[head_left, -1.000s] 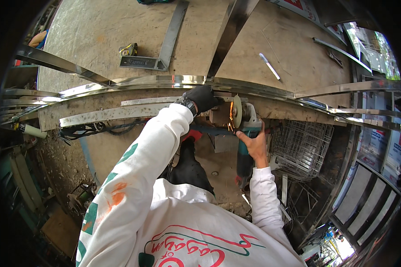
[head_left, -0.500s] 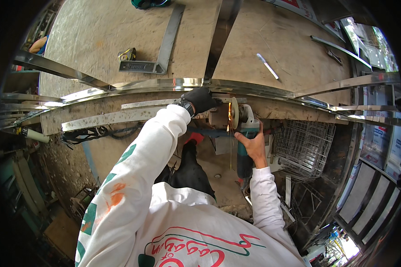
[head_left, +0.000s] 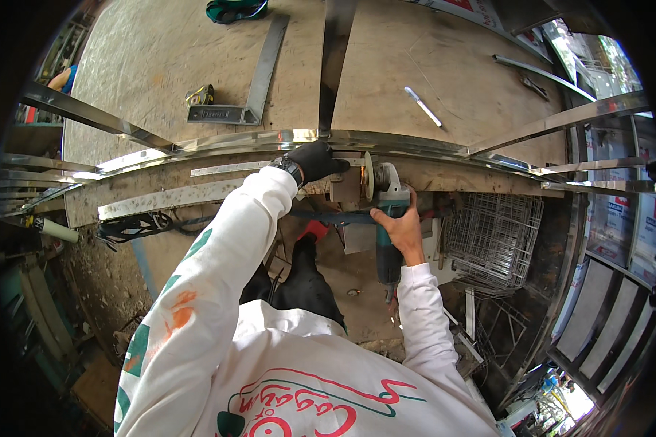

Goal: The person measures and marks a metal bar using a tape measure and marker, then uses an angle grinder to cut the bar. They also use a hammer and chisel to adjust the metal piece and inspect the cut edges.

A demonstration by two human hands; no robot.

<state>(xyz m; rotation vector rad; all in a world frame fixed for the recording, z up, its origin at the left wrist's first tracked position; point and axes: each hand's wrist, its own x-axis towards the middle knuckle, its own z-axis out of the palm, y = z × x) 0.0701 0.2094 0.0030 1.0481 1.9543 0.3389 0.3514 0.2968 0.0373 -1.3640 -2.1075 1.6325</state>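
My left hand (head_left: 312, 162), in a black glove, is closed on a thin metal strip (head_left: 229, 167) at the workbench's near edge. In my bare right hand (head_left: 404, 231) is a teal angle grinder (head_left: 388, 255), held upright with its head away from me. Its cutting disc (head_left: 369, 177) stands on edge at the strip's right end, just right of my gloved fingers. A small orange glow shows along the disc's left side. Below the strip, between glove and disc, is a brown block (head_left: 345, 191). The gloved fingertips are partly hidden.
A polished metal frame (head_left: 233, 142) spans the workbench (head_left: 160, 58). Beyond it lie a try square (head_left: 219, 114), a tape measure (head_left: 200, 95), a white marker (head_left: 423, 106) and pliers (head_left: 535, 88). Wire racks (head_left: 492, 240) stand below, right; a pale bar (head_left: 168, 200) lies near left.
The bright sparks streaming down from the disc have shrunk to a faint glow. The whole view has shifted slightly; both hands keep their holds.
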